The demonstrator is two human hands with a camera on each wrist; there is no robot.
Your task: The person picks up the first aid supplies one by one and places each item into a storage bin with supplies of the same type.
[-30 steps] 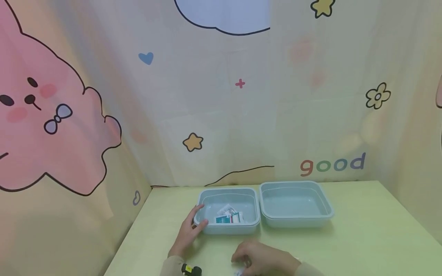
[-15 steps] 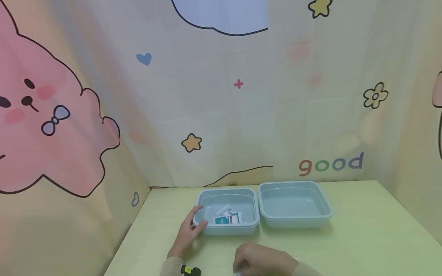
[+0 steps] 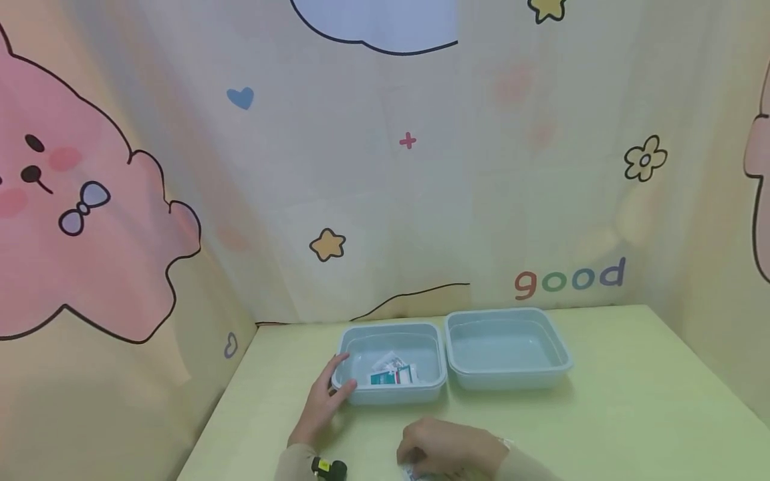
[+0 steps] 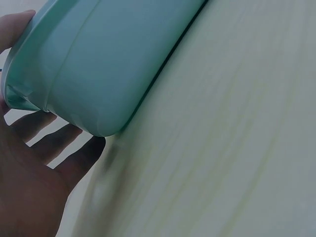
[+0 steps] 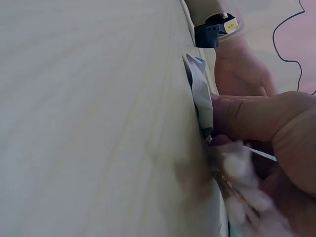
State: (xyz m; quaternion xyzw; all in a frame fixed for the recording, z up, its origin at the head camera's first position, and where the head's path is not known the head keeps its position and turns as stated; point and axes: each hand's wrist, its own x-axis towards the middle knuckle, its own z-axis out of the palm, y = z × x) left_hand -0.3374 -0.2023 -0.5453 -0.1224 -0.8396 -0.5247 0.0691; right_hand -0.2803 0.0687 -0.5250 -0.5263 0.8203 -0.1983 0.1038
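My left hand [image 3: 319,406] grips the left end of a light blue plastic basin [image 3: 394,397]. In the left wrist view its thumb lies on the rim and the fingers reach under the basin [image 4: 103,64]. Several small flat packets, white and teal, lie inside that basin. In front of it, low over the table, my right hand [image 3: 448,444] has curled fingers around a small packet [image 3: 410,473], mostly covered by the hand. The right wrist view shows the thumb against this white, creased packet [image 5: 201,96] at the tabletop. Something pale and blurred is beneath the fingers there.
A second light blue basin [image 3: 508,381] stands close beside the first, on its right, with nothing seen inside. Both sit toward the back of the pale yellow-green table [image 3: 625,414]. A printed curtain [image 3: 373,187] hangs behind and at the sides.
My right hand works in nearly the same spot, its fingers drawing in over the packet, more of which now shows. The left hand keeps its grip on the basin. The head view has shifted slightly.
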